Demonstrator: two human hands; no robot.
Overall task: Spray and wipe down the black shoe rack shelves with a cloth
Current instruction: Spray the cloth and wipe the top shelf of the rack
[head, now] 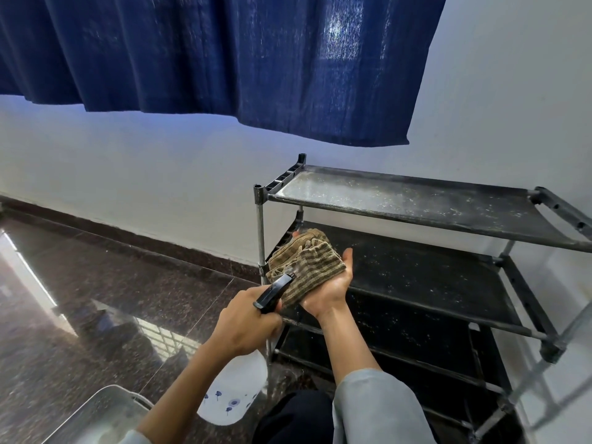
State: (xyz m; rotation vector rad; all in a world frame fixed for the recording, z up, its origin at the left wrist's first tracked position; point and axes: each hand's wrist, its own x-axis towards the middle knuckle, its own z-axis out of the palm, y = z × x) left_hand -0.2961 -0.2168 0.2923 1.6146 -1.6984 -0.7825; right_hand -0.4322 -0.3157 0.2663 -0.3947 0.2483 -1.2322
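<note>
Head view: the left hand (243, 325) has its grip closed round the neck of a spray bottle (235, 392), fingers curled on the black trigger head (274, 291), whose nozzle points up and right at the cloth (302, 267). A faint mist shows at the nozzle tip, just against the cloth. The bottle's white body, printed with small blue marks, hangs below the hand, over the floor (96, 283).

The right hand (330, 288) lies palm up with the cloth bunched on it; the thumb stands up at the cloth's right edge and a fingertip shows past its far side. Its grip is a loose cradle, with the fingers mostly hidden under the cloth. The cloth is brownish with darker stripes, crumpled, held in front of the left end of the rack's middle shelf (432, 274).

The rack (551, 341) is black with metal posts and stands against a white wall (144, 174), to the right of both hands. Its top shelf (416, 203) is speckled with pale dust or droplets, thickest at its left end; the middle shelf carries lighter speckling. A lower shelf (400, 334) shows beneath, behind the right forearm.

A blue curtain (224, 59) hangs above, its hem over the rack. The floor is dark, polished stone. A metal tray (96, 415) sits at the lower left corner. Grey sleeves cover both forearms near the bottom edge.
</note>
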